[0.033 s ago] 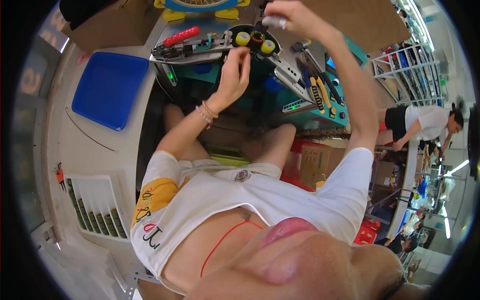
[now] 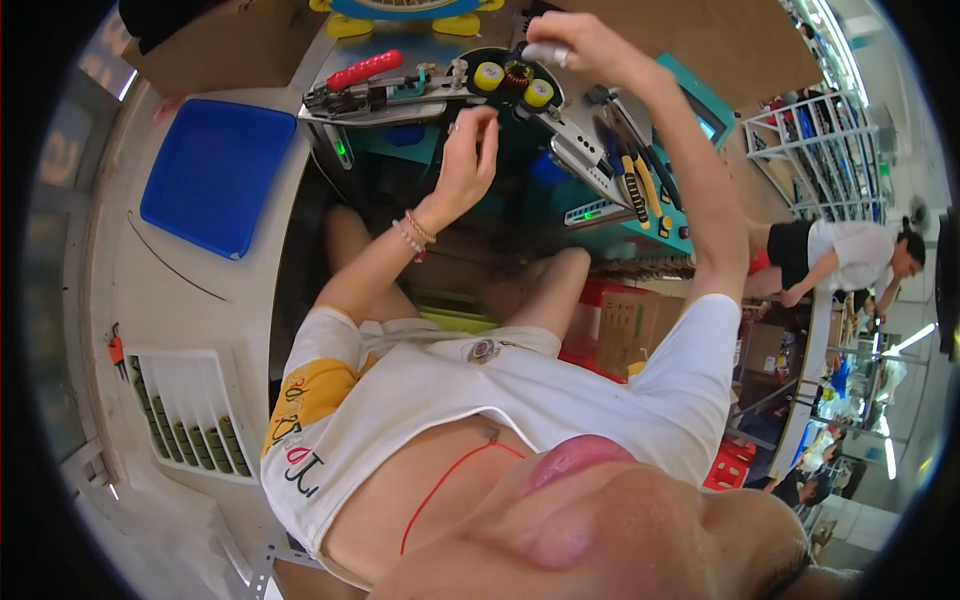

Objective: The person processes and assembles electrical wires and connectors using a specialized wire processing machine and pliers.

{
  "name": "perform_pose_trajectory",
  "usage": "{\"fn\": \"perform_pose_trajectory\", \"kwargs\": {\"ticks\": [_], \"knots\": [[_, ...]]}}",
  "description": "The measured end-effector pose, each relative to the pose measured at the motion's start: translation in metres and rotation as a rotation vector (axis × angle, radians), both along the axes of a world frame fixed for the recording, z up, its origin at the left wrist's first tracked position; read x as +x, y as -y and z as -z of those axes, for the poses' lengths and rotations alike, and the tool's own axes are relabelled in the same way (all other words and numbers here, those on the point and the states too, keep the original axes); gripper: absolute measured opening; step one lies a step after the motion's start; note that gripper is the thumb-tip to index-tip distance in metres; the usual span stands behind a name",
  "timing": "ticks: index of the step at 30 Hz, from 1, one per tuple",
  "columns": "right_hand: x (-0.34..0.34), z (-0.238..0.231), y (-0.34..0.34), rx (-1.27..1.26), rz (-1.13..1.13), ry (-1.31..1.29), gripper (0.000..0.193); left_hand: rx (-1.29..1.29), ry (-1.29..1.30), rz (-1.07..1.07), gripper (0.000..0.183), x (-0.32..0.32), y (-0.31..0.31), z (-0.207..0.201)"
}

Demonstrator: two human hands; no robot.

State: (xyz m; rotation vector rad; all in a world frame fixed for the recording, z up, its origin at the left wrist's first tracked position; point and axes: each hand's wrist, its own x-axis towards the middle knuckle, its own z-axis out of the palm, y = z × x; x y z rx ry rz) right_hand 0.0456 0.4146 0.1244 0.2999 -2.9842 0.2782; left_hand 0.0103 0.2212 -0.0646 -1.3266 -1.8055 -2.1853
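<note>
A ring-shaped coil (image 2: 518,75) with coppery wire sits in a winding machine, between yellow rollers (image 2: 488,76). Just in front of the rollers is my left hand (image 2: 468,155), its thumb and fingers drawn together; whatever they pinch is too small or hidden. My right hand (image 2: 590,45) hangs above and beside the coil with curled fingers. Something pale (image 2: 545,52) covers or lies at its fingertips, and I cannot tell which. To the left of the coil, a red-handled clamp (image 2: 365,70) is mounted on the machine's metal arm (image 2: 420,95).
Pliers with yellow handles (image 2: 640,185) lie right of the machine, near a teal control box (image 2: 700,105). On the left table are a blue tray (image 2: 220,180), red-handled cutters (image 2: 117,350) and a white tray (image 2: 190,365) of dark green rolls. Another person (image 2: 850,250) stands far right.
My left hand has drawn slightly back from the rollers, toward me. My right forearm has shifted a little left, uncovering more of the teal control box.
</note>
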Motion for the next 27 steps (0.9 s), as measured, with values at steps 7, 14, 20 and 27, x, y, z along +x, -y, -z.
{"fn": "perform_pose_trajectory", "kwargs": {"ticks": [7, 14, 20, 27], "knots": [[-0.014, 0.045, 0.005, -0.074, -0.001, 0.102, 0.026, -0.118, 0.026, -0.070, 0.015, -0.007, -0.005, 0.066], [-0.018, 0.046, -0.008, -0.237, 0.068, 0.235, 0.025, -0.131, -0.092, -0.069, 0.027, -0.019, -0.056, 0.078], [-0.022, 0.051, -0.015, -0.350, 0.106, 0.312, 0.023, -0.034, 0.496, 0.539, 0.029, -0.027, -0.071, 0.087], [-0.021, 0.037, 0.004, -0.115, -0.016, 0.245, 0.018, -0.071, 0.223, 0.111, 0.022, -0.033, -0.081, 0.094]]}}
